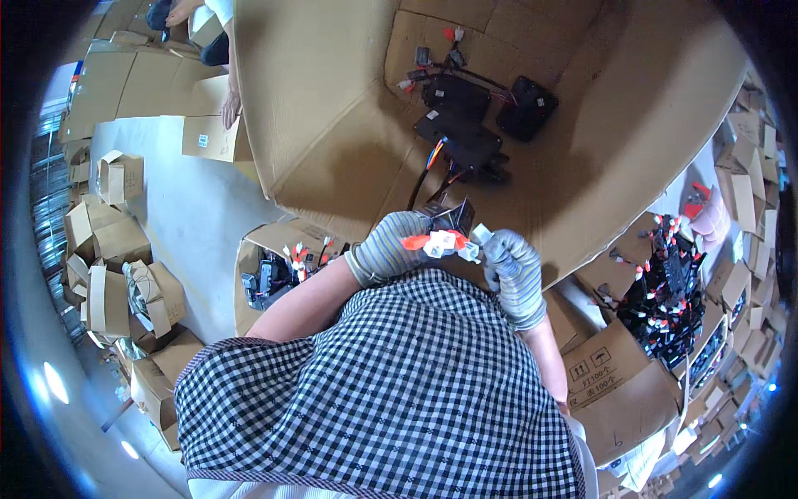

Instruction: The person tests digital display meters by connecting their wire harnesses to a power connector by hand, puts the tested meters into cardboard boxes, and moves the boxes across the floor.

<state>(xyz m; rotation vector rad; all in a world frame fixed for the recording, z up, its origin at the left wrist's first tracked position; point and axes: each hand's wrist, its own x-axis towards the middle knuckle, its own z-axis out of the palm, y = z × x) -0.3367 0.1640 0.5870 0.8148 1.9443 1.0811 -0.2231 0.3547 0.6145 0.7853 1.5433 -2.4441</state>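
My left hand [394,246], in a grey striped knit glove, is closed around a black boxy unit [455,216]. White plug connectors [440,243] with red-orange sleeves stick out past its fingers. My right hand [514,273], gloved alike, pinches a small white plug [481,234] just right of those connectors. Both hands are close together in front of my checked apron, at the near edge of a large open carton [332,75]. Inside the carton lie several flat black units [461,140] with cables and red and white plugs. My fingers hide part of the held unit.
A carton [673,378] at the right stands by a heap of black units [665,291] with plugs. Another carton at the left holds dark units [270,279]. Open cartons [125,291] line the far left. Another person's hand [231,108] rests on a box at upper left.
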